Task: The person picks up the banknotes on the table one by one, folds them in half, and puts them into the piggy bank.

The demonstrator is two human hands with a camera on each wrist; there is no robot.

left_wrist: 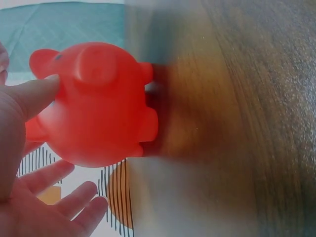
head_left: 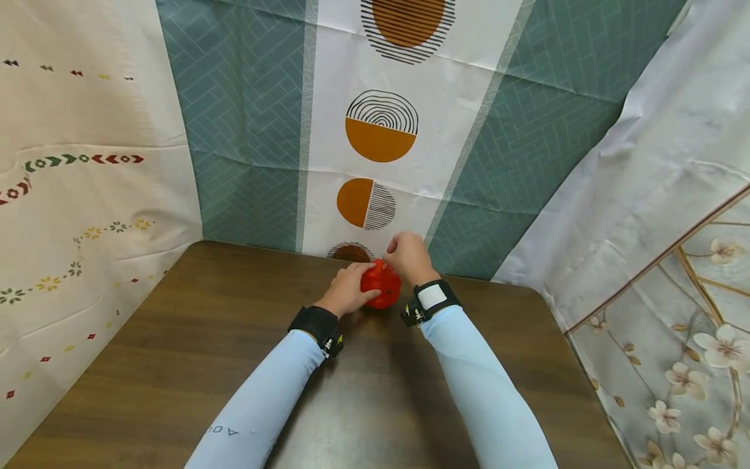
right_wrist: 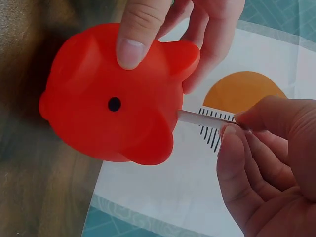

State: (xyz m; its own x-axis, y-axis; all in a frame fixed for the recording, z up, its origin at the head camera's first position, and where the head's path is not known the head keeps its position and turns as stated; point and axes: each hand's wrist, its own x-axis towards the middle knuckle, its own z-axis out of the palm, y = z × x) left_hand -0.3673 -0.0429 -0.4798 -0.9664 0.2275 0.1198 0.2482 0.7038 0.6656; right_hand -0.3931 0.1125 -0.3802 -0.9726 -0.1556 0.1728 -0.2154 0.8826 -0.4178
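Observation:
A red pig-shaped piggy bank (head_left: 383,292) stands on the table near its back edge. My left hand (head_left: 346,291) grips it from the left side, thumb (left_wrist: 42,94) pressed on its head and some fingers spread behind it. Above the pig's back is my right hand (head_left: 410,259), pinching a thin, flat, pale strip (right_wrist: 200,118) between thumb and fingertips. The strip's far end meets the top of the pig between its ears (right_wrist: 183,55), and that end is hidden. I cannot tell whether the strip is paper or a folded banknote.
The brown wooden table (head_left: 193,339) ends just behind the pig, where a green and white patterned cloth (head_left: 246,130) hangs. A cream embroidered cloth (head_left: 88,215) borders the left side, and a white flowered cloth (head_left: 656,260) the right.

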